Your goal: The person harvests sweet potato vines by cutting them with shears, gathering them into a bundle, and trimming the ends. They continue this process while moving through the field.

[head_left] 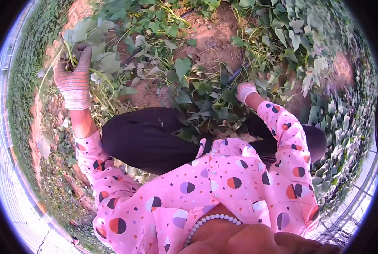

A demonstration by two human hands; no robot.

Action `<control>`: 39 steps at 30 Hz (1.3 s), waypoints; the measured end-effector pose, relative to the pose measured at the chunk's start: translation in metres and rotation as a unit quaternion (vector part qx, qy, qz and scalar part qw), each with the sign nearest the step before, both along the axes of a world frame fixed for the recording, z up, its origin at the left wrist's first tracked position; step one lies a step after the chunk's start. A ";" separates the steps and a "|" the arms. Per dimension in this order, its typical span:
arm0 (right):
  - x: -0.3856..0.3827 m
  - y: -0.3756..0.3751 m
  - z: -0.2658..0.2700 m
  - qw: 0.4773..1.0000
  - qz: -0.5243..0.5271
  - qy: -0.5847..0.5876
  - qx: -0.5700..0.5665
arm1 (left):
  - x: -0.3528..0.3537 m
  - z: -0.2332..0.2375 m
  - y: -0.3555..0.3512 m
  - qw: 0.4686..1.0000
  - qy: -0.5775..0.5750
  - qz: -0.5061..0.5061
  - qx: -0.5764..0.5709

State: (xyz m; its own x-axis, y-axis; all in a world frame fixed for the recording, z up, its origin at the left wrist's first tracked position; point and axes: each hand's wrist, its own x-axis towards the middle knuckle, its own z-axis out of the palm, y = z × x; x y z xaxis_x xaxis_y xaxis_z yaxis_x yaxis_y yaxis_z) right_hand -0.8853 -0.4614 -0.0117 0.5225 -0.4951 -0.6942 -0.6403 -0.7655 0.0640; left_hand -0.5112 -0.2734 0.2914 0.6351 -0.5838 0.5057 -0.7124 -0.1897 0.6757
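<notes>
My left hand [73, 74], in a striped knit glove, is raised at the left with its fingers closed round a bunch of leafy vine stems [71, 57]. Broad green leaves [89, 31] stick out above and beside that hand. Lower and to the right, my right hand [245, 90] reaches down into the green vines [216, 99] between my knees. Only the back of its glove and the cuff show. Leaves hide its fingers, so whether they grip anything cannot be seen.
Trailing vines spread over reddish soil [214, 36] on all sides. A dark blue hose [235, 75] runs across the bed, partly under leaves. My bent legs in black trousers [150, 137] are close behind the plants. Denser foliage [337, 139] stands at the right.
</notes>
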 end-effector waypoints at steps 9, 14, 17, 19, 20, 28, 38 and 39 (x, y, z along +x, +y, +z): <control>0.013 0.010 -0.035 0.987 0.142 0.037 -0.073 | -0.087 0.024 -0.035 0.978 0.007 -0.146 0.150; 0.004 0.008 -0.051 0.986 0.145 -0.014 -0.081 | -0.123 0.007 -0.047 0.943 0.001 -0.187 0.276; -0.002 -0.001 -0.046 0.994 0.105 -0.031 0.002 | -0.120 -0.028 -0.059 0.935 -0.015 -0.217 0.281; -0.012 -0.015 -0.051 0.996 0.075 -0.051 0.001 | -0.121 -0.035 -0.067 0.917 -0.065 -0.204 0.336; -0.015 -0.018 -0.051 0.996 0.046 -0.071 0.002 | -0.121 -0.037 -0.066 0.894 -0.113 -0.188 0.392; 0.023 -0.045 -0.057 0.767 -0.345 -0.539 0.046 | -0.100 -0.059 -0.074 0.927 -0.136 -0.168 0.307; 0.080 -0.056 -0.099 0.783 -0.510 -0.337 -0.112 | -0.094 -0.045 -0.061 0.931 0.047 -0.185 0.311; 0.080 -0.058 -0.107 0.793 -0.514 -0.309 -0.107 | -0.089 -0.050 -0.063 0.929 -0.074 -0.255 0.259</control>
